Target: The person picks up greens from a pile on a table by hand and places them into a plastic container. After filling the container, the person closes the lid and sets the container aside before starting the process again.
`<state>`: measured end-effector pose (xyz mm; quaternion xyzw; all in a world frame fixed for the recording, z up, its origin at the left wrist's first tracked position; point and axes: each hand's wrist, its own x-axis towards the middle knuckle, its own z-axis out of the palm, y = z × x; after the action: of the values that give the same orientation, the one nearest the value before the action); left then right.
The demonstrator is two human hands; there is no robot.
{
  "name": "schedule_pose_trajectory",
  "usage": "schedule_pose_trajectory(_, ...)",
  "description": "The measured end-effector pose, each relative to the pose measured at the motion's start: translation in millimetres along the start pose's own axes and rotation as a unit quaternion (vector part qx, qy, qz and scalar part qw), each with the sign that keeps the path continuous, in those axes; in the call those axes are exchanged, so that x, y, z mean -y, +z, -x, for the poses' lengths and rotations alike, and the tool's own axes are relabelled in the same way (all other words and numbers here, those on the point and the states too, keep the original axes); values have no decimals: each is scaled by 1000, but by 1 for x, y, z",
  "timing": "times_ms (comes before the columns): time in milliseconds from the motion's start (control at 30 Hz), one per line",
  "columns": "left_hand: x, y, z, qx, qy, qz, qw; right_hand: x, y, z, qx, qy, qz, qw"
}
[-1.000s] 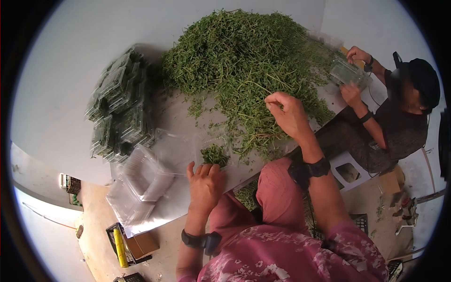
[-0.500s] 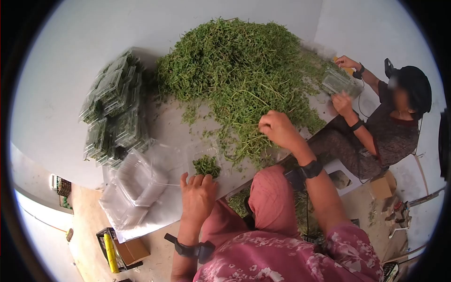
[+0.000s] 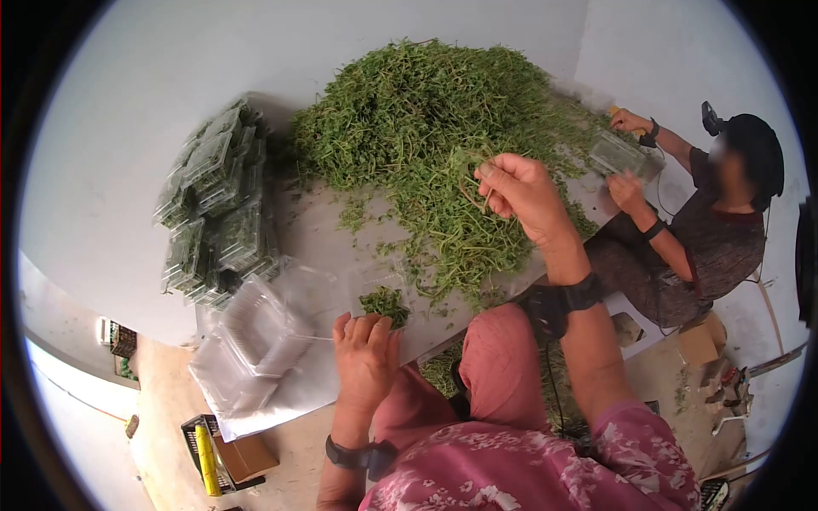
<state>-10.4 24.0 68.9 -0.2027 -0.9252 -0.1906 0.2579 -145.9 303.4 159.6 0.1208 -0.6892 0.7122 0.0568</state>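
Observation:
My right hand (image 3: 521, 192) is raised over the front of a large heap of green stems (image 3: 426, 111), its thumb and fingers pinched on a thin stem (image 3: 464, 183). Near the table's front edge, my left hand (image 3: 366, 353) rests with bent fingers at the near side of an open clear container (image 3: 375, 281). A small bunch of greens (image 3: 385, 304) lies in that container, just beyond my fingertips. Left of my left hand are stacked empty clear containers (image 3: 260, 328).
Filled clear boxes (image 3: 217, 183) are piled at the table's left. At the right a co-worker (image 3: 711, 221) sits with both hands around a clear box of greens (image 3: 618, 153). A black crate (image 3: 223, 456) and a cardboard box (image 3: 703, 341) stand on the floor.
My right hand has risen from the heap's near part and turned, now with a stem in its fingers. My left hand stays beside the container. The whole view has shifted slightly.

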Motion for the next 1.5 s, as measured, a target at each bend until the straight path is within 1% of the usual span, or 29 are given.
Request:
schedule_pose_trajectory(100,-6,-7,-7,-30,-17,54,998,-16,23,0,76,68,-49,994)
schedule_pose_trajectory(133,-8,-8,-9,-26,-49,110,992,-20,31,5,110,86,-39,989)
schedule_pose_trajectory(200,-12,-10,-10,-19,-118,219,968,-24,51,17,174,85,-66,979)
schedule_pose_trajectory(233,-14,-10,-10,-13,-168,309,936,-27,62,23,206,85,-81,971)
schedule_pose_trajectory(300,-13,-8,-8,-4,-260,478,839,-27,83,35,250,91,-98,959)
schedule_pose_trajectory(333,-10,-9,-6,-2,-253,525,813,-27,93,41,270,92,-106,952)
schedule_pose_trajectory(433,-5,-7,0,-28,-282,626,727,-31,114,51,337,87,-112,931)
schedule_pose_trajectory(467,-4,-8,3,-44,-290,629,720,-37,120,52,351,74,-88,929)
schedule_pose_trajectory(567,5,-9,11,-86,-302,574,756,-52,130,53,330,48,-53,941)
schedule_pose_trajectory(667,7,-6,15,-160,-288,497,803,-62,135,55,273,9,-13,962)
schedule_pose_trajectory(767,1,-10,10,-225,-277,459,814,-64,139,58,252,-3,-14,968)
schedule_pose_trajectory(800,-1,-12,6,-245,-283,450,811,-62,139,60,243,-28,3,970)
schedule_pose_trajectory(867,0,-14,5,-260,-290,440,809,-56,141,65,225,-79,37,970)
schedule_pose_trajectory(900,0,-16,4,-267,-293,435,809,-57,143,66,218,-144,51,964)
schedule_pose_trajectory(967,0,-18,4,-265,-292,370,842,-58,145,69,198,-272,78,938)
schedule_pose_trajectory(1000,0,-18,4,-263,-291,336,856,-56,144,71,219,-262,90,935)
schedule_pose_trajectory(1067,9,-12,6,-276,-264,177,907,-50,141,74,243,-265,77,930)
schedule_pose_trajectory(1100,13,-11,7,-279,-247,96,923,-48,140,75,255,-267,70,927)
schedule_pose_trajectory(1200,18,-17,6,-253,-210,37,944,-47,133,75,285,-222,32,932)
schedule_pose_trajectory(1300,7,-20,-1,-200,-215,100,951,-48,128,63,219,-153,35,963)
schedule_pose_trajectory(1333,5,-20,-3,-168,-213,103,957,-46,127,60,198,-114,30,973)
schedule_pose_trajectory(1400,0,-20,-7,-103,-208,110,967,-51,122,55,177,-85,94,976)
schedule_pose_trajectory(1433,0,-17,-7,-86,-195,99,972,-56,121,55,166,-69,126,976)
schedule_pose_trajectory(1500,1,-12,-4,-51,-172,77,981,-60,119,56,158,-71,131,976)
